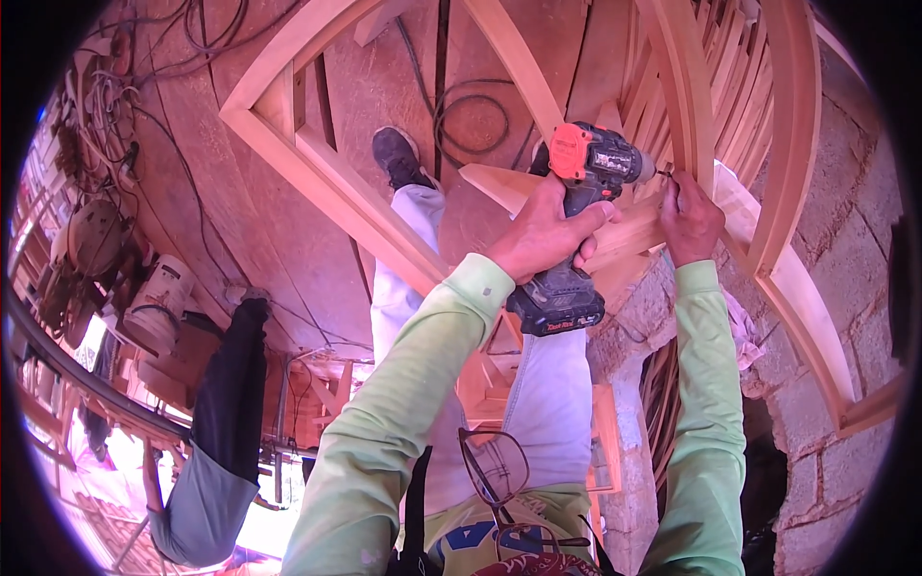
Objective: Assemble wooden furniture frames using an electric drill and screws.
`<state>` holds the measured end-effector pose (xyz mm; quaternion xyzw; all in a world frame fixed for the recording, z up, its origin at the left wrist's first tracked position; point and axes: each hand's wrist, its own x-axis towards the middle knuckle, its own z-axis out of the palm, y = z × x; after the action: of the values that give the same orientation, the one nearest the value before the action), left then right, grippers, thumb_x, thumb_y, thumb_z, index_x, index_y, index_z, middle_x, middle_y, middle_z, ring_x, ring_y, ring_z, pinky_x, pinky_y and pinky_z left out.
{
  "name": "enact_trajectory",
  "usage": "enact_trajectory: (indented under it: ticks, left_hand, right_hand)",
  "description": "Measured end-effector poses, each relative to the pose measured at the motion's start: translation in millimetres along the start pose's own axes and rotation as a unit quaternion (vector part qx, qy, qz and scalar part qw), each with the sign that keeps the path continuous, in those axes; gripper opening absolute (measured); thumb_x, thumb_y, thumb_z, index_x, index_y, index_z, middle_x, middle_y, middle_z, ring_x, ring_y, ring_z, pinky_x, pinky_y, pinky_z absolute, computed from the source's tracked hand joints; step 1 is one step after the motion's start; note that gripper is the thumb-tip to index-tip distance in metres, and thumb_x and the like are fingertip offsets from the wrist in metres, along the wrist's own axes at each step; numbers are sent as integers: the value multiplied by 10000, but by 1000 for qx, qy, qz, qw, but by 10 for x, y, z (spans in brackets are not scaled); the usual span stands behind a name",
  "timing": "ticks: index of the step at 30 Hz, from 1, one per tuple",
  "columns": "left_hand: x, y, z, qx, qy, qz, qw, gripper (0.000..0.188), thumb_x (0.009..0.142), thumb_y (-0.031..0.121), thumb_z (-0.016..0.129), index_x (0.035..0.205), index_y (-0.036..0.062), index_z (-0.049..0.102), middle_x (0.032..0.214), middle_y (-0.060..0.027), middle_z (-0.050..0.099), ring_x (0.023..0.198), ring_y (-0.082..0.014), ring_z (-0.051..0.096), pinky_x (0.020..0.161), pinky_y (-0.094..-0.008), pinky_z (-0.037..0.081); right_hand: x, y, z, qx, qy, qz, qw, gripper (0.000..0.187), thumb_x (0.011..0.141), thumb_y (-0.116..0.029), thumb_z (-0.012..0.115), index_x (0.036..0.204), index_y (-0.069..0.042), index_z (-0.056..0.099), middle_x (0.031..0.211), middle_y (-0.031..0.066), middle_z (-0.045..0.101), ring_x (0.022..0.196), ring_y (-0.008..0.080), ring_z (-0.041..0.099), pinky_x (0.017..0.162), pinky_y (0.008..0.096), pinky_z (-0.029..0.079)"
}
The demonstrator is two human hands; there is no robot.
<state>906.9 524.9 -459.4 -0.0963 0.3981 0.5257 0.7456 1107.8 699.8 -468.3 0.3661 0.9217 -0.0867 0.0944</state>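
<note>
My left hand (547, 230) is wrapped round the grip of a black and red cordless drill (595, 158). Its battery pack (557, 305) hangs below my fingers, and the chuck points right. At the tip of the drill my right hand (691, 223) is closed, thumb and fingers pinched by the dark bit; what they hold is too small to make out. Just beyond that hand stands a curved wooden frame piece (687, 96). A pale board (629, 230) runs behind the drill toward my right fingers.
An angled wooden frame (336, 192) crosses over my left leg. More curved wood (792, 125) leans near a block wall (836, 461) at right. Strips of lumber (740, 86) are stacked behind. A cable (471, 120) coils on the board floor. Another person (226, 432) is at left, near a white bucket (158, 298).
</note>
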Motion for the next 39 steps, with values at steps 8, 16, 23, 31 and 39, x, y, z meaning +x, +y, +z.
enact_trajectory:
  ticks: [8,16,23,31,39]
  left_hand:
    - [93,35,-75,-2,-9,-8,1000,317,1002,166,650,1227,-16,522,1064,-96,700,612,-77,581,509,-235,494]
    - [124,145,-125,10,-34,-27,999,329,984,105,624,1256,-13,482,1025,-97,693,581,-91,570,492,-248,486]
    - [135,72,-95,6,-36,-30,999,346,978,111,637,1265,-9,485,1025,-97,691,576,-91,565,485,-252,480]
    - [70,-15,-55,-13,-17,-35,999,325,984,109,624,1257,-5,491,1040,-97,694,576,-90,558,492,-255,481]
    - [94,-29,-42,-21,-16,-20,999,300,989,109,619,1228,-15,487,1039,-105,700,572,-90,555,495,-255,484]
  right_hand:
    - [-3,-5,9,9,7,5,1000,108,905,-134,725,1006,-122,688,855,140,728,735,367,710,627,445,559]
    - [-29,-11,35,8,18,13,1000,131,903,-131,716,1031,-139,686,845,145,728,728,364,712,630,437,566]
    - [-24,7,17,24,14,15,1000,155,895,-120,728,1041,-145,682,855,127,729,726,353,715,628,431,567]
    - [-38,38,42,24,16,-7,1000,182,894,-120,733,1069,-143,692,896,112,737,752,343,720,648,417,571]
    - [3,13,12,32,23,-14,999,95,894,-151,709,973,-140,658,842,108,714,740,353,697,625,439,553]
